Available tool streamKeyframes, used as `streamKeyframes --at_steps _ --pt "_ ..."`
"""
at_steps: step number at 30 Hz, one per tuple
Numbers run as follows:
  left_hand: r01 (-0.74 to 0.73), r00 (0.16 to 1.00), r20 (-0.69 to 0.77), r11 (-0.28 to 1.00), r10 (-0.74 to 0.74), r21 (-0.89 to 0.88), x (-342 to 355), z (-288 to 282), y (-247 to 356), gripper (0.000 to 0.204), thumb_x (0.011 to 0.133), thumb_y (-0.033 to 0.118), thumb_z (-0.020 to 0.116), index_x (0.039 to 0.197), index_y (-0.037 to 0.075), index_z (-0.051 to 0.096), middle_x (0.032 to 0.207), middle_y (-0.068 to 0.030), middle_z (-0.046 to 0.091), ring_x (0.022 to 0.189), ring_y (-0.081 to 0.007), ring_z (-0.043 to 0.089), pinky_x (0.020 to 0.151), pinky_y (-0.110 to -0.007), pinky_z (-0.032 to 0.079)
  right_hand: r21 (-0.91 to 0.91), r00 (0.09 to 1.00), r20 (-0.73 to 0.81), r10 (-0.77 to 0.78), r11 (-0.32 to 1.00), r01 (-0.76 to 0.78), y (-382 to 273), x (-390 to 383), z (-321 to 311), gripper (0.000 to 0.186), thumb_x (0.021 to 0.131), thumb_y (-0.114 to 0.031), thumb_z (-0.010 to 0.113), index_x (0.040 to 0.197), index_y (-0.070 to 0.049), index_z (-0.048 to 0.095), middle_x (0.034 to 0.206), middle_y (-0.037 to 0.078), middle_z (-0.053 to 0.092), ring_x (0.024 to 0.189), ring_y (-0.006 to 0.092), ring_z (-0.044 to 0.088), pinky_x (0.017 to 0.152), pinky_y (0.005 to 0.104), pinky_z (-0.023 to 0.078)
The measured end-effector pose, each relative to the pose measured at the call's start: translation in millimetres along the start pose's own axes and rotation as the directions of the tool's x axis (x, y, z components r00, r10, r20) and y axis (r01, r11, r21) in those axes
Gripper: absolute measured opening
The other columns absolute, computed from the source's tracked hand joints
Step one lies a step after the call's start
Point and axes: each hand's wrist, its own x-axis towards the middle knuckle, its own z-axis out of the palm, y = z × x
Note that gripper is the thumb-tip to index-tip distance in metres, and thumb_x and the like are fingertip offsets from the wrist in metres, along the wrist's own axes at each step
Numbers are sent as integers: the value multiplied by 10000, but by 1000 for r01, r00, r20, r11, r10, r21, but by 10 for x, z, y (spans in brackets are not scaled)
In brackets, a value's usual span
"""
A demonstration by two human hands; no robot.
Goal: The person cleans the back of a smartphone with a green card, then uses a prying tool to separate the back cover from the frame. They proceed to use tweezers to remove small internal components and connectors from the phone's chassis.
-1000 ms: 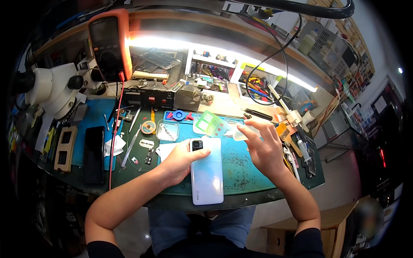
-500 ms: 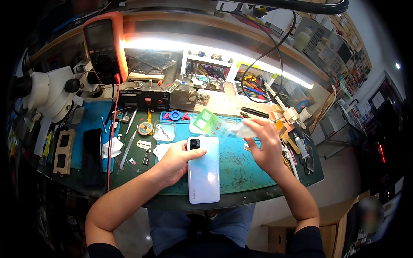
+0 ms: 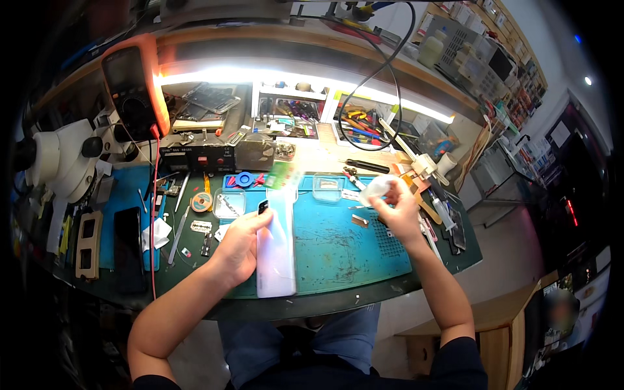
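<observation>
A smartphone (image 3: 276, 257) with a pale, shiny back is held upright, back toward me, near the bench's front edge. My left hand (image 3: 237, 247) is closed on its left side, the thumb by the dark camera block. Off to the right, my right hand (image 3: 400, 211) pinches a crumpled white tissue (image 3: 376, 190) above the mat. Past the phone's top edge is a smeared green-printed sheet (image 3: 284, 175); whether it touches the phone I cannot tell. Two small clear trays, a left one (image 3: 229, 203) and a right one (image 3: 327, 187), stand beyond on the blue mat (image 3: 331, 244).
Toward the left lie a dark phone (image 3: 130, 240), a tape roll (image 3: 201, 202), a blade (image 3: 201, 226) and a white microscope (image 3: 58, 156). An orange multimeter (image 3: 133, 88) stands behind, its red lead crossing the bench. Black-handled tools (image 3: 367, 166) and a syringe (image 3: 444, 214) are on the right.
The phone has shifted left and tilted in my left hand. My right hand, with the tissue, has moved apart from the green sheet, which now shows farther left above the phone.
</observation>
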Motion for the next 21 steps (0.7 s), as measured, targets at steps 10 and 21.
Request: streamKeyframes --at_steps 10,21 --pt "-6 993 112 964 -25 267 -104 86 41 932 892 511 811 1481 -9 309 1303 -139 555 1158 -200 585 1020 -374 483 -322 969 -56 -241 923 211 -376 -196 212 577 861 -76 737 1403 -8 550 1172 137 671 1053 232 662 932 358 517" --pt "-385 760 457 -247 461 889 -290 395 127 926 715 372 871 1454 8 448 1208 -177 578 1086 -349 639 914 -428 546 174 765 602 229 897 -406 -1097 -289 331 322 949 -290 783 1120 -19 748 900 -6 706 767 64 616 636 240 499"
